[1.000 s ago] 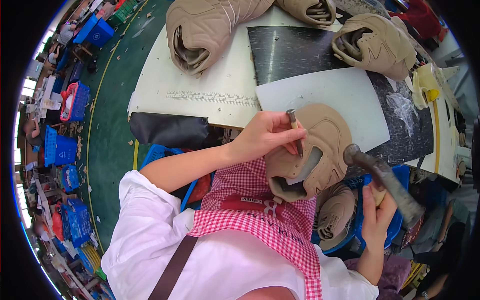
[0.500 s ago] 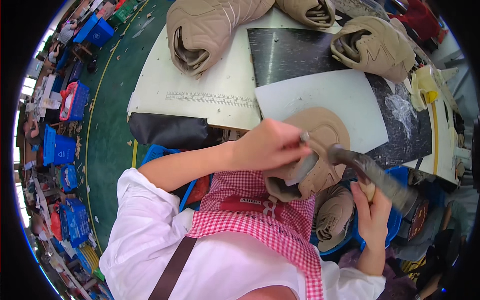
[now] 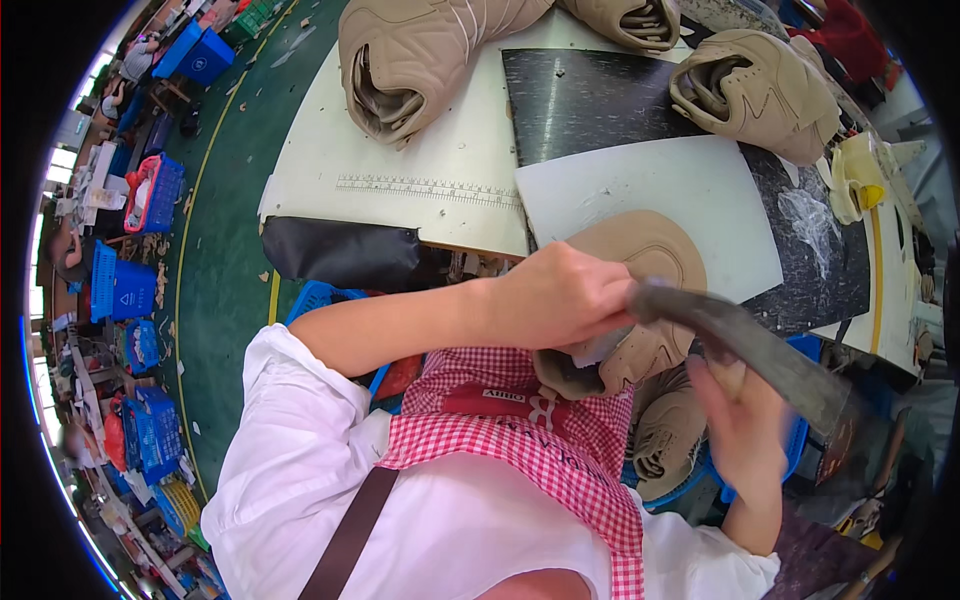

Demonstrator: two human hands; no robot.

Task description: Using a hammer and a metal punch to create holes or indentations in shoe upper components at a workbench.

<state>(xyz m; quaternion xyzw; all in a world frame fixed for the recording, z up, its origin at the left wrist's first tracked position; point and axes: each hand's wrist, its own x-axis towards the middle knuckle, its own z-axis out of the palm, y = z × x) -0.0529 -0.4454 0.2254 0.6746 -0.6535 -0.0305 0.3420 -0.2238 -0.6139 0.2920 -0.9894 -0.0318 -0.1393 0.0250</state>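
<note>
A tan shoe upper [image 3: 650, 240] lies over the near edge of a white cutting board [image 3: 735, 205], its open end hanging toward my apron. My left hand [image 3: 560, 300] is closed above it, pinching a slim metal punch whose top is hidden now behind the hammer head. A dark-headed hammer [image 3: 750, 345] is in my right hand [image 3: 742, 425], the fingers wrapped round its pale handle. The hammer's head reaches over to my left fingertips; its far end is blurred. Whether the hammer touches the punch I cannot tell.
More tan uppers [image 3: 395, 75] lie along the table's far side, another [image 3: 755, 95] at the right. A black mat [image 3: 590, 105] lies under the white board. Below the table edge, an upper [image 3: 668, 430] sits in a blue basket [image 3: 795, 455]. A green floor [image 3: 235, 230] stretches at left.
The hammer has swung leftward and its head now covers the punch's top end, which showed before. My right hand has tilted with it. My left hand keeps its grip over the upper.
</note>
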